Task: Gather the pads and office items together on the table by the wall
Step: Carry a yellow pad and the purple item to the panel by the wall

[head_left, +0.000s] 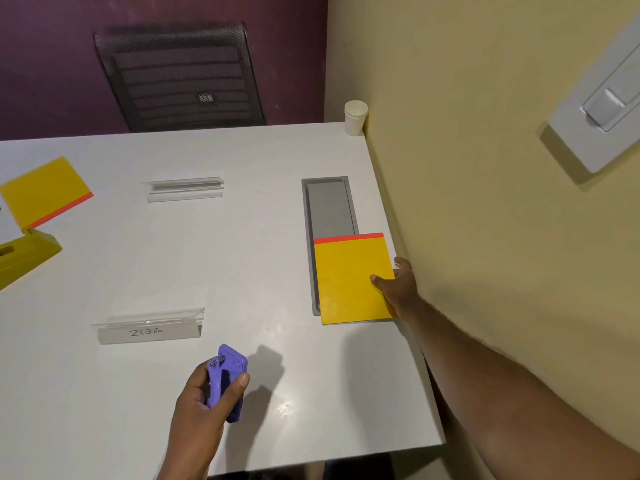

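A yellow pad with a red top strip (349, 277) lies by the wall, partly over a grey cable hatch (329, 206). My right hand (398, 285) grips its right edge, thumb on top. My left hand (207, 400) holds a purple stapler (227, 379) just above the white table (173, 258) near its front edge. A second yellow pad (45, 190) rests at the far left. Below it sits a yellow box-like item (24, 258), cut off by the frame. Two clear plastic name holders stand on the table: one blank (185, 189), one marked "ZEBRA" (149, 327).
A white paper cup (355, 117) stands in the far corner against the yellow wall (467, 168). A black mesh chair (180, 77) is behind the table's far edge. A white switch plate (602, 112) is mounted on the wall at the right.
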